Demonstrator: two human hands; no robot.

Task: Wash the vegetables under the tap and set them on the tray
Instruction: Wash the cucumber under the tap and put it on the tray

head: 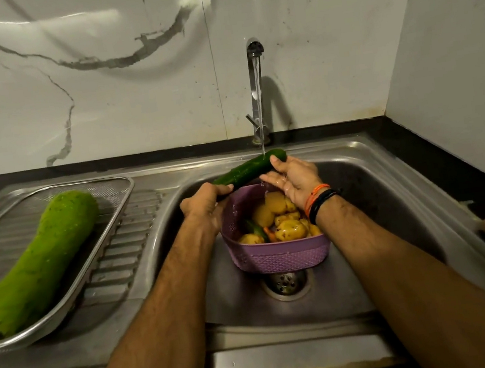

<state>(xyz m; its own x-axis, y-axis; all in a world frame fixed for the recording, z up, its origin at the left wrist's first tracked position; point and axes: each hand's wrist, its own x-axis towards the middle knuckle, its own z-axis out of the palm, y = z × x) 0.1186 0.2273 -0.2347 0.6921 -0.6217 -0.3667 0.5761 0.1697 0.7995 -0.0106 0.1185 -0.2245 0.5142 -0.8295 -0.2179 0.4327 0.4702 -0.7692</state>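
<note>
Between both hands, cucumber (250,168) spans under tap (257,88) stream: left hand (203,201) grips near end, right hand (292,178) cups far end, rubbing. Tray (110,230) sits left, holding bottle gourd (37,262).

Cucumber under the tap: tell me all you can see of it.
The cucumber is dark green, long, glossy and wet. It lies tilted, its right end higher, over the purple basket in the sink. The tap stream lands on its upper right part. The left hand grips its lower left end; the right hand touches its right end with thumb and fingers, palm up and wet. It looks whole, with no cuts visible.
</note>
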